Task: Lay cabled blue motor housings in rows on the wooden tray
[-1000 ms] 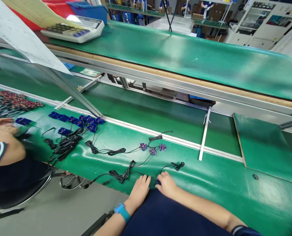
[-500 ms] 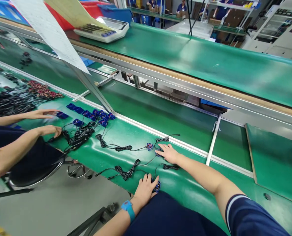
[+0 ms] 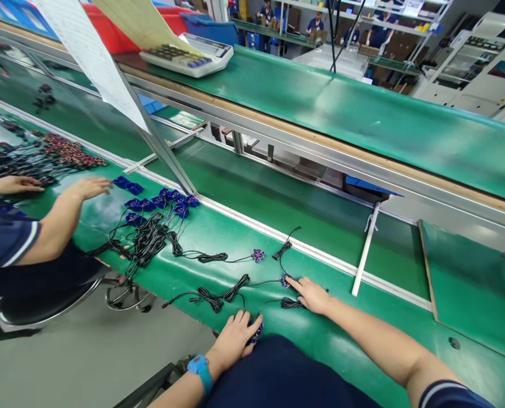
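Note:
My left hand (image 3: 232, 335) is at the table's near edge, its thumb and index finger around a small blue round part with a cable (image 3: 257, 332). My right hand (image 3: 314, 294) reaches in from the right, index finger stretched out onto a second blue round part (image 3: 285, 280); its other fingers are by a tied black cable bundle (image 3: 292, 304). Farther off lies a third blue round part (image 3: 258, 255), its coiled cable (image 3: 212, 257) running left. Another black cable (image 3: 236, 287) stretches left from the part under my right index finger.
On the left, a co-worker's hands (image 3: 91, 187) are over the same green table, near several blue parts (image 3: 159, 201) and a heap of black cables (image 3: 148, 241). Reddish parts (image 3: 72, 152) lie beyond. A raised shelf (image 3: 346, 96) holds a calculator-like device (image 3: 193, 56).
My right hand has drawn back toward me and right, with the part under its finger. My left hand and its part have shifted left. The co-worker's hands have moved off a blue part.

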`<state>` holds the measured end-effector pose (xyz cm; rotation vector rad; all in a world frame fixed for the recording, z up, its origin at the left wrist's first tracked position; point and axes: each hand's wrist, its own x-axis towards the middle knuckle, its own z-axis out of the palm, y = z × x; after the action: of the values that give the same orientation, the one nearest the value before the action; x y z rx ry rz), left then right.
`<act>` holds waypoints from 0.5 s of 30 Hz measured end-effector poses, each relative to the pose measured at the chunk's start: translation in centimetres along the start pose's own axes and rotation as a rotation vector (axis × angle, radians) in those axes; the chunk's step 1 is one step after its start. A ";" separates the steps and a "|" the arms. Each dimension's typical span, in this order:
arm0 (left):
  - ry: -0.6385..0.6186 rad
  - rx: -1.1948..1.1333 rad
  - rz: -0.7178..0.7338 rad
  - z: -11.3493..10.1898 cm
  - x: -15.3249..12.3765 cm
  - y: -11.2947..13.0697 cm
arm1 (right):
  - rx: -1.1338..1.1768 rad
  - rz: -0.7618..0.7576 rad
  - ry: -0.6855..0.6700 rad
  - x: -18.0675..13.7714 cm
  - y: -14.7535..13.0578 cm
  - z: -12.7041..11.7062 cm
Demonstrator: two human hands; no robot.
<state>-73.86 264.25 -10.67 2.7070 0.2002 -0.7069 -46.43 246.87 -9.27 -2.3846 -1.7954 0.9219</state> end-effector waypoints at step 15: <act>-0.079 0.019 0.163 -3.2 -2.7 -0.7 | -0.249 -0.185 -0.013 5.4 1.1 -3.1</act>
<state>-74.90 265.94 -6.91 2.6693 -0.0458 -0.7689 -43.13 252.28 -9.44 -2.2922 -2.2084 0.7354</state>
